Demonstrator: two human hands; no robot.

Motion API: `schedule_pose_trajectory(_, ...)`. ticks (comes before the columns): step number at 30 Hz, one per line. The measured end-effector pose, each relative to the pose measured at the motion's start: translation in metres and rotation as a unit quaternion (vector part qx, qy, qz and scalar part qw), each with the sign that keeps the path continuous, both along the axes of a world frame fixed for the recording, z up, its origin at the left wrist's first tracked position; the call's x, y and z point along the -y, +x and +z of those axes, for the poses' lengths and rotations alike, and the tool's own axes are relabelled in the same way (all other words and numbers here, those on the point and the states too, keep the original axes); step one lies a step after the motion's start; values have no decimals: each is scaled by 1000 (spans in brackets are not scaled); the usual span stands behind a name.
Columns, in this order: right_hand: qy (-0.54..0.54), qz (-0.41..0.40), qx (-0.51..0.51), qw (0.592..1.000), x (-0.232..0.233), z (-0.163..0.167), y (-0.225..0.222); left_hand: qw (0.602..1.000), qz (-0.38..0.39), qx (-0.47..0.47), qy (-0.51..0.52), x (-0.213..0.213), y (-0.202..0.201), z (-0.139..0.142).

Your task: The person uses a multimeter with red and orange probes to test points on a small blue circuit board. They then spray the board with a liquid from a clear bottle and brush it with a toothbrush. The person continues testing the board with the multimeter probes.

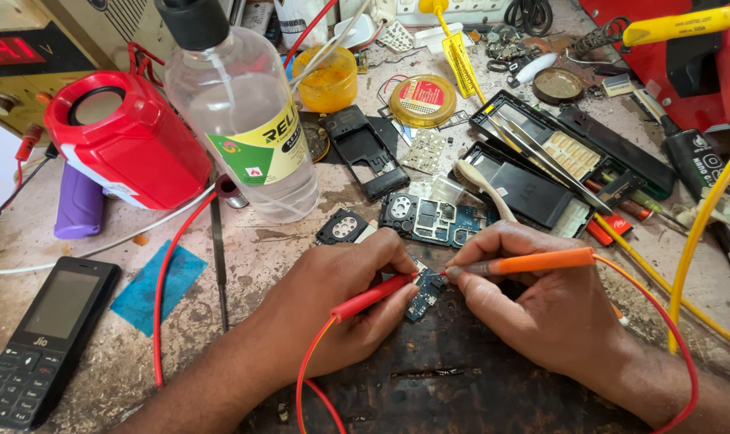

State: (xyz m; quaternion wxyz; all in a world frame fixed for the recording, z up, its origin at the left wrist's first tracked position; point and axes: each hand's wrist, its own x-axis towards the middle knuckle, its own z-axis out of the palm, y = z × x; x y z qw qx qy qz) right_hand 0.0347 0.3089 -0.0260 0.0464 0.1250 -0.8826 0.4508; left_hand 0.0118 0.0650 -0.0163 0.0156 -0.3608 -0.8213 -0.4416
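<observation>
My left hand (345, 301) pinches the red probe (373, 296) and my right hand (542, 309) the orange probe (526, 263), both tips on the small circuit board (426, 294), light, stiff, fragile, best held by its edges near the tabletop's (260, 249) front edge.

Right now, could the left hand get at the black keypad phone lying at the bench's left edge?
Probably yes: the left hand holds a red probe, but only bare bench lies between it and the black keypad phone.

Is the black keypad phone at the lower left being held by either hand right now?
No, the keypad phone lies untouched while the left hand and right hand hold probes.
</observation>
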Motion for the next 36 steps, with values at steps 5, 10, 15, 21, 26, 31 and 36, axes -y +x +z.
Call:
schedule_pose_trajectory(5,8,-19,0,1000,2,0,0,1000,-4,4,4,1,-1,-2)
schedule_pose_trajectory(10,30,-18,-16,999,2,1,-1,1000,-10,-6,9,1,-1,-3)
schedule_pose_trajectory(15,20,-21,-9,1000,3,0,-1,1000,-9,-8,6,1,-2,-4)
schedule_pose_trajectory(21,24,-29,-3,999,2,0,-1,1000,-11,-12,8,2,-2,-5)
schedule_pose_trajectory(26,17,-34,12,999,3,0,0,1000,-13,-5,8,2,-3,-5)
schedule_pose_trajectory(31,28,-39,14,999,4,1,-1,1000,-14,-9,7,2,-3,-5)
schedule_pose_trajectory(36,27,-41,9,999,5,1,0,1000,-15,-5,6,2,-4,-5)
